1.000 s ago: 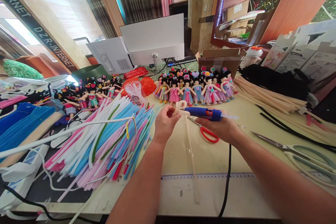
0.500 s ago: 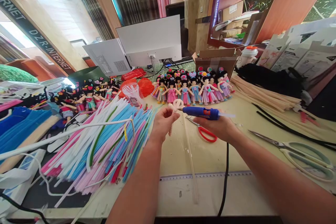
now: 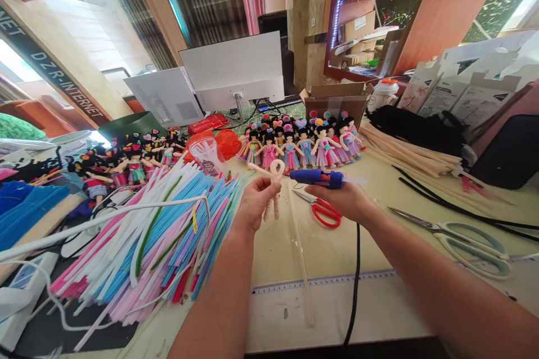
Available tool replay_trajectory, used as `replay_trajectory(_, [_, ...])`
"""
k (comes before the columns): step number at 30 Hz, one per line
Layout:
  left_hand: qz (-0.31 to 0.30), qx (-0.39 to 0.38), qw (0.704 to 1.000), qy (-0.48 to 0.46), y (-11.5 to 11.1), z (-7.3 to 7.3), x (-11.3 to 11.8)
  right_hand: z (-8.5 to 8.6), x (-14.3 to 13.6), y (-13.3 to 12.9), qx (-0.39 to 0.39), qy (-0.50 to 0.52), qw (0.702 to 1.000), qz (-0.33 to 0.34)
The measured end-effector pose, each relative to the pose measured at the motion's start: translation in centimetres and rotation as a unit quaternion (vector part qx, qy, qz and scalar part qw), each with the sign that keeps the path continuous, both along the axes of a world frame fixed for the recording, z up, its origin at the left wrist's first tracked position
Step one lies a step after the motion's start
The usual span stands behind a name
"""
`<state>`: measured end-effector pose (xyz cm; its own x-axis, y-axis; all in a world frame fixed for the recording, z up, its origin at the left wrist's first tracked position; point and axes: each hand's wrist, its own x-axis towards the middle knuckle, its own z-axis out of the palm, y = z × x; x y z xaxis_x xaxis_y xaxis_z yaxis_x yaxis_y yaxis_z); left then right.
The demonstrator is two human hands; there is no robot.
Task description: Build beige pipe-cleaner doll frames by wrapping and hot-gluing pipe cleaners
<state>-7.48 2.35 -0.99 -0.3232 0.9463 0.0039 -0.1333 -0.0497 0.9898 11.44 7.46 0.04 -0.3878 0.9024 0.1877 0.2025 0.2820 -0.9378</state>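
Observation:
Between the thumb and fingers of my left hand [image 3: 257,202] is a cream pipe-cleaner figure [image 3: 277,168]. It has a looped top, an arm reaching left and two twisted legs hanging below. My right hand [image 3: 343,199] is closed around a blue hot glue gun [image 3: 322,179], with a clear glue stick [image 3: 356,180] poking out of its rear. The gun's nozzle points left, close to the figure; whether it touches I cannot tell. Red-handled scissors [image 3: 326,213] lie beneath the right hand. A long pale stick [image 3: 300,247] lies on the table below the hands.
Colourful pipe cleaners [image 3: 155,241] are heaped at the left. Finished dolls [image 3: 290,148] stand in rows behind my hands. Large scissors [image 3: 463,244], black strips [image 3: 455,205] and cream pipe cleaners [image 3: 412,148] lie to the right. A ruler [image 3: 320,282] runs along the front; the gun's black cord [image 3: 356,286] crosses it.
The figure has turned in my left hand, so its left arm and both legs now show. The glue gun stays close beside it. The whole view has shifted slightly.

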Motion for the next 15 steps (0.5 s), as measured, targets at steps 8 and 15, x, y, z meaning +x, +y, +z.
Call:
replay_trajectory(8, [0.035, -0.025, 0.998, -0.035, 0.5, 0.2, -0.4, -2.2, 4.4, 2.5, -0.014, -0.123, 0.987, -0.105])
replay_trajectory(15, [0.059, -0.055, 0.997, -0.005, 0.5, 1.3, 0.2, -3.8, 9.7, 3.0, -0.032, -0.205, 0.973, -0.105])
